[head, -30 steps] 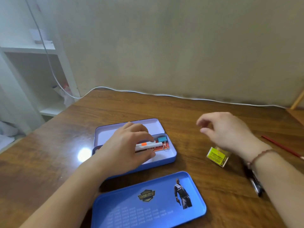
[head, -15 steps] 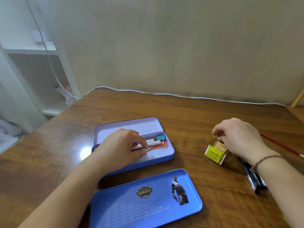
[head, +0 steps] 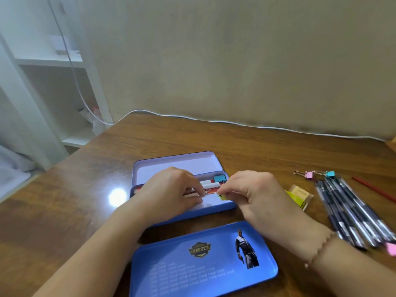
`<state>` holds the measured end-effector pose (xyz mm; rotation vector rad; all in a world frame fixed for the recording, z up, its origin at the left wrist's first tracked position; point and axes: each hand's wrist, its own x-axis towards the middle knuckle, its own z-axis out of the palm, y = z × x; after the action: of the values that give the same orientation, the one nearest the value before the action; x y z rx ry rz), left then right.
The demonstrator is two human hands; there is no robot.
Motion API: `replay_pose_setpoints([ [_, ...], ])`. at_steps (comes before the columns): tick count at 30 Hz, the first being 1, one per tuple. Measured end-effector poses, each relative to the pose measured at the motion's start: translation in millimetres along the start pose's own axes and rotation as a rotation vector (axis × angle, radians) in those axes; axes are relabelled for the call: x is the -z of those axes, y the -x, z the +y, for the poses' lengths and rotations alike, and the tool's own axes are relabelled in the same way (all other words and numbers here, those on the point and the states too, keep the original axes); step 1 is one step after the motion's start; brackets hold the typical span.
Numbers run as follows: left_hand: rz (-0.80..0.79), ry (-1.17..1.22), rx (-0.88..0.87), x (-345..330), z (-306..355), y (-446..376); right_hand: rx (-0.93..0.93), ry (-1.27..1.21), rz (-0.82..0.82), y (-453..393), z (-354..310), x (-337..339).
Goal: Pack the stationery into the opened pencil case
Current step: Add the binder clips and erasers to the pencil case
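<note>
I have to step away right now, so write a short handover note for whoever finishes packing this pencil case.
Left hand rests in the open blue metal pencil case, fingers on the white pen.
Right hand pinches a small yellow-green binder clip over the case.
Done: pen and teal binder clip inside.
Left: dark pens bundle, pink and teal clips, yellow-sleeved eraser, red pencil; blue lid lies nearer.

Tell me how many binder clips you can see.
3 for certain: a blue clip in the case, a pink clip and a blue one on the table; hands may hide others.
</note>
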<state>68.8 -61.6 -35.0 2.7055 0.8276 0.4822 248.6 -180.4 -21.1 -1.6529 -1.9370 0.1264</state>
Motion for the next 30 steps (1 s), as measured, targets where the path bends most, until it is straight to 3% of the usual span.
replay_pose_setpoints([
  [12,-0.056,-0.028,-0.043,0.2,3.4,0.7,-0.086,0.141,-0.065,1.0,4.7,-5.2],
  [17,-0.111,0.044,-0.066,2.9,7.7,3.8,-0.026,0.261,-0.147,1.8,-1.5,-2.0],
  [30,-0.230,0.007,-0.137,3.0,15.8,5.5,-0.096,0.185,-0.233,2.0,-1.5,0.6],
])
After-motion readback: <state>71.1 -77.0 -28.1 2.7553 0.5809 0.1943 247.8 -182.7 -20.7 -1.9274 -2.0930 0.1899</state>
